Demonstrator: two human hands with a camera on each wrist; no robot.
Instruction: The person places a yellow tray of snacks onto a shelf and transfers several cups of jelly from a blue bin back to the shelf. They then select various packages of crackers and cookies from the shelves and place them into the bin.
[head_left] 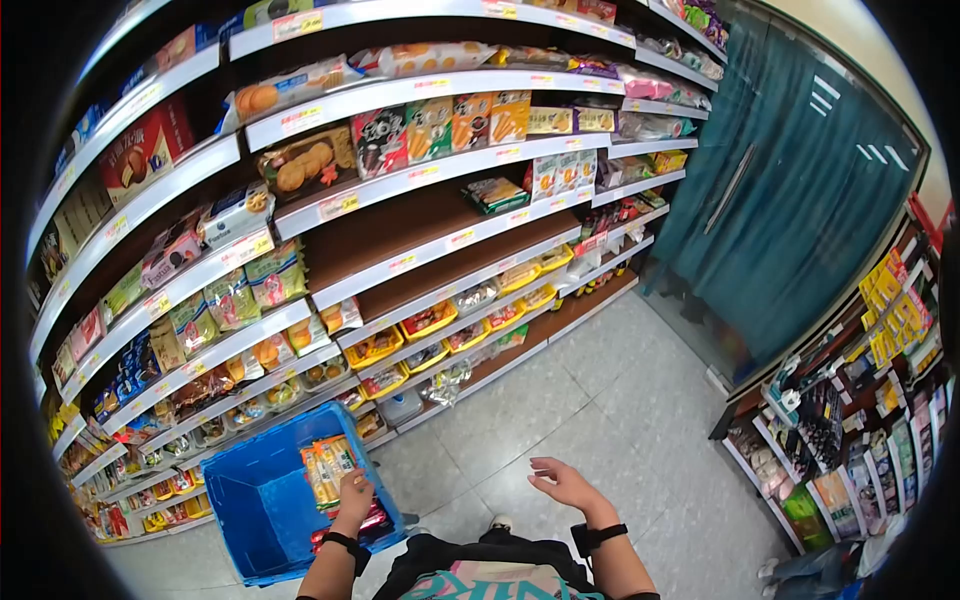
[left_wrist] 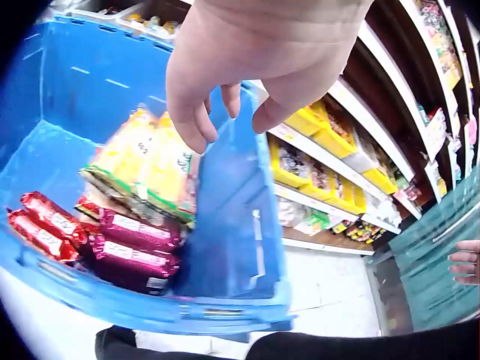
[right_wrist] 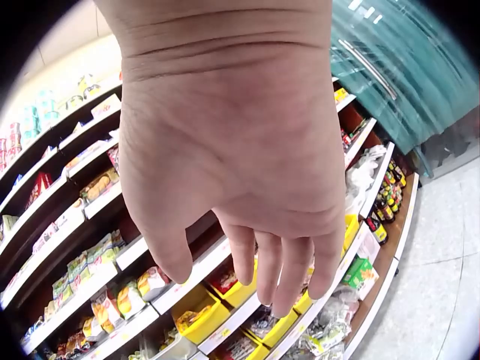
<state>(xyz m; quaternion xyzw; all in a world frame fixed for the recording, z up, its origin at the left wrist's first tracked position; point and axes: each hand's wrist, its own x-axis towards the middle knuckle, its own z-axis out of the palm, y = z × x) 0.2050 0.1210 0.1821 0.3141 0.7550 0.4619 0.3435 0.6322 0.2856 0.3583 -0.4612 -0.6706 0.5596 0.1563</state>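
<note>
Yellow packets (head_left: 326,470) (left_wrist: 142,161) lie in a blue crate (head_left: 262,500) (left_wrist: 225,319), leaning over other packs. Beside and below them in the left wrist view are purple-red packs (left_wrist: 136,246) and red packs (left_wrist: 49,225). My left hand (head_left: 356,496) (left_wrist: 262,64) hangs over the crate close to the yellow packets, its fingers loosely bent with a gap before the thumb, holding nothing. My right hand (head_left: 564,484) (right_wrist: 232,165) is held in the air over the floor, fingers relaxed and apart, with nothing in it.
Long shelves (head_left: 430,260) of packaged snacks run along the left and front. Yellow trays (head_left: 430,318) fill lower levels. A blue-green curtain (head_left: 770,190) hangs behind glass at right, with another rack (head_left: 850,470) below it. Someone's legs (head_left: 815,572) show at lower right.
</note>
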